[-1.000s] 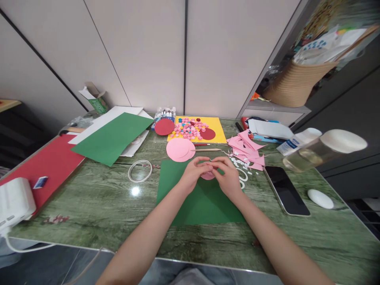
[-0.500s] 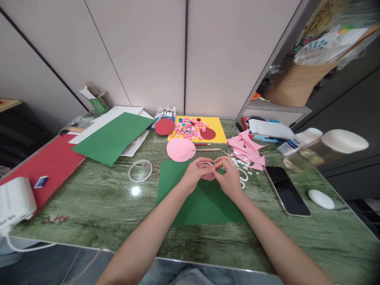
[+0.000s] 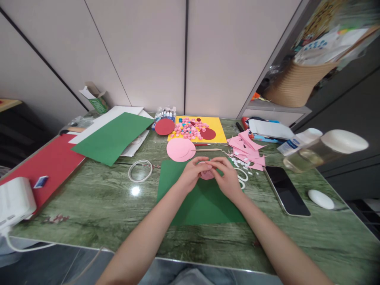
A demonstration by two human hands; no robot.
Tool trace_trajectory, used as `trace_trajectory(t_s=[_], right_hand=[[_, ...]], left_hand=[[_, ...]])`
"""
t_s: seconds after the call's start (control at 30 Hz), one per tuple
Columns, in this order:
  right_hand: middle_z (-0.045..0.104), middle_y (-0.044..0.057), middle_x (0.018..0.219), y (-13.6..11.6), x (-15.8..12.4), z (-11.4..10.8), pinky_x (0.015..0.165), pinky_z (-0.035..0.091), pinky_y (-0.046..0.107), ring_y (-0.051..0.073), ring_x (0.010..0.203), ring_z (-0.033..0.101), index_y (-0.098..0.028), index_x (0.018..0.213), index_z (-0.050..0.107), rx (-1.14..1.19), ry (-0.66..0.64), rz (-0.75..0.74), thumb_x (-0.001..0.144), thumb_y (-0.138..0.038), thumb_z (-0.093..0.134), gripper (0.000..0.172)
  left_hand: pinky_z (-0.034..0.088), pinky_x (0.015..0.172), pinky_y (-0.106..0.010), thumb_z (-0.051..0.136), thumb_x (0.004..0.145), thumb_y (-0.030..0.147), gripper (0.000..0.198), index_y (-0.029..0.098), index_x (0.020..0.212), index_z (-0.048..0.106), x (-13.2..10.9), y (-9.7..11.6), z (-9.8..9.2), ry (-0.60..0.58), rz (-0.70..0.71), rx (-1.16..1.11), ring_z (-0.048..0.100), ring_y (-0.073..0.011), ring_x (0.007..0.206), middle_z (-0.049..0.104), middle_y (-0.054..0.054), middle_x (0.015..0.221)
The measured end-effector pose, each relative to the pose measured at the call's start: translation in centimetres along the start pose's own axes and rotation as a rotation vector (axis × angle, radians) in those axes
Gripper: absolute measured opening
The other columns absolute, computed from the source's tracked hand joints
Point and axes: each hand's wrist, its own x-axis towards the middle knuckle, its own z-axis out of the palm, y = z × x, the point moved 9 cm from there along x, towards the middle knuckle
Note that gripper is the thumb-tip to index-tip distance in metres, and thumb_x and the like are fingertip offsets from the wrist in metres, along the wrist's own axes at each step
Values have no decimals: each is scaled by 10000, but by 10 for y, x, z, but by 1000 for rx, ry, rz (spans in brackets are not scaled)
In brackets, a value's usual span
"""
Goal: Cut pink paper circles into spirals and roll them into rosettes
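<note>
My left hand [image 3: 192, 174] and my right hand [image 3: 227, 178] meet fingertip to fingertip over a green paper sheet [image 3: 202, 202] at the table's middle. Both pinch a small pink paper piece [image 3: 207, 174] between their curled fingers. Most of that piece is hidden by the fingers. Just beyond my hands lie pink paper circles [image 3: 180, 149] and a thin wooden stick [image 3: 208, 149].
A yellow sheet [image 3: 218, 132] carries several small pink rolled pieces [image 3: 190, 128] and red circles. Pink scraps [image 3: 247, 148] lie right of it. A phone [image 3: 286, 190], a jar [image 3: 323, 150] and a white mouse [image 3: 320, 198] sit at right. Green paper [image 3: 111, 136], red paper [image 3: 50, 164] and a white cord ring [image 3: 140, 170] lie left.
My fingers have shifted slightly on the pink piece, the fingertips closing together over it. Both hands stay in the same place over the green sheet.
</note>
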Motion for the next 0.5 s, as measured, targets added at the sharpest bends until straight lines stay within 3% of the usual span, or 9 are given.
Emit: trace_trajectory(t_s=[0.2,0.37,0.43,0.5], right_hand=[[539,34,888,5,0,-3,710,473,317,170,794,555,-245,895,646,-17,30,39,797,-154,528,179],[533,27,834,11,1,-5,683,464,317,173,773,552,-220,785,630,-10,64,73,770,-182,561,80],[528,25,816,19,0,-7,672,460,313,174,772,547,-209,757,615,2,96,95,758,-194,577,41],[522,24,799,27,0,-10,662,455,308,174,770,541,-200,740,602,17,154,121,744,-201,595,8]], left_hand=[[444,644,-247,741,572,208,437,161,962,550,2,-3,1,-47,33,66,612,-116,651,658,-29,788],[459,668,-275,746,572,234,425,161,944,553,5,-7,1,-46,23,114,616,-138,687,657,-47,821],[457,725,-298,735,586,241,374,161,911,568,2,11,3,33,117,235,610,-157,758,652,-58,847],[429,812,-307,718,608,249,295,171,867,600,-17,48,8,193,342,430,577,-183,895,632,-68,949]])
